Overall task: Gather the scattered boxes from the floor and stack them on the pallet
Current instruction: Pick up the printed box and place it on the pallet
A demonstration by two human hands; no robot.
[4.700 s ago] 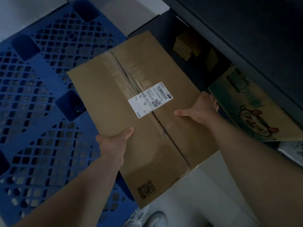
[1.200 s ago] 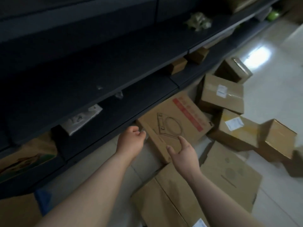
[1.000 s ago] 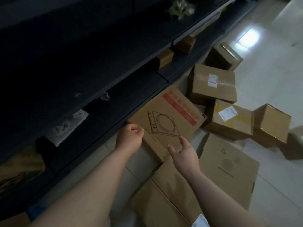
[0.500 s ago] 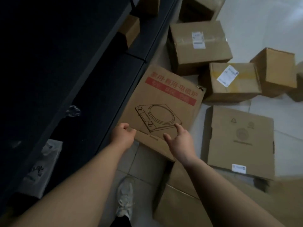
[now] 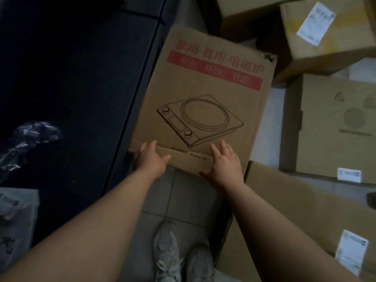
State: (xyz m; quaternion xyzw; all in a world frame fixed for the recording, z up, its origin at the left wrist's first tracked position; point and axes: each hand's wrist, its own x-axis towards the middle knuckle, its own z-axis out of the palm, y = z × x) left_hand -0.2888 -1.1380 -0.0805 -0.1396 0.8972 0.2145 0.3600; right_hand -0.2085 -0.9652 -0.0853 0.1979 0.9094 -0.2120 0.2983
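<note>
Dim light overall; pale tiled floor, grout lines visible; dark shelving unit along the left side; crumpled clear plastic lying on its shelf.

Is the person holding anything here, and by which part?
Not firmly yet: the left hand and right hand lie with straight fingers on the near edge of the box with the cooker drawing.

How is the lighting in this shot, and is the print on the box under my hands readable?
Head view: dim overall; the shelving at left is nearly black, only a crumpled plastic wrap glinting. Same view: the cooker box shows its line drawing clearly, but its red lettering is blurred soft; the left hand and right hand on its near edge are clearly outlined.
</note>
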